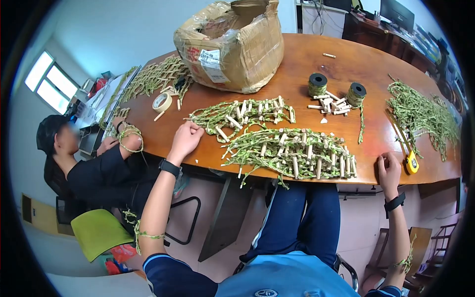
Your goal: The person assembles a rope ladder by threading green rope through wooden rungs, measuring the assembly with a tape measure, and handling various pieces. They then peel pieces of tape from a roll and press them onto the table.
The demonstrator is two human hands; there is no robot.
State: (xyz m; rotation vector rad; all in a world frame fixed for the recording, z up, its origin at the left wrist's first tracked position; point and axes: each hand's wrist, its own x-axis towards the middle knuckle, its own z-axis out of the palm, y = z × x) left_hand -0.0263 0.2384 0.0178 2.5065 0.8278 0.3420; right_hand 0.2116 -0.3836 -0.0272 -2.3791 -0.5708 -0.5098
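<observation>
On the table's near side lie two bundles of leafy green cord with short wooden sticks, an upper bundle (242, 116) and a larger lower bundle (297, 153). My left hand (187, 140) rests on the wood at the left end of the upper bundle, its fingers closed together; whatever they hold, if anything, is hidden. At the right, my right hand (390, 171) lies at the table edge with curled fingers and nothing visible in them. Just beyond it is a yellow tape measure (411, 162). Leafy cord also circles both my forearms.
A big cardboard box (232, 54) stands at the back of the wooden table (307, 49). Two cord spools (317, 85) stand by loose sticks (332, 104). Tape (162, 102) lies left; a leafy pile (423, 111) lies right. Another person (99, 163) sits at the left.
</observation>
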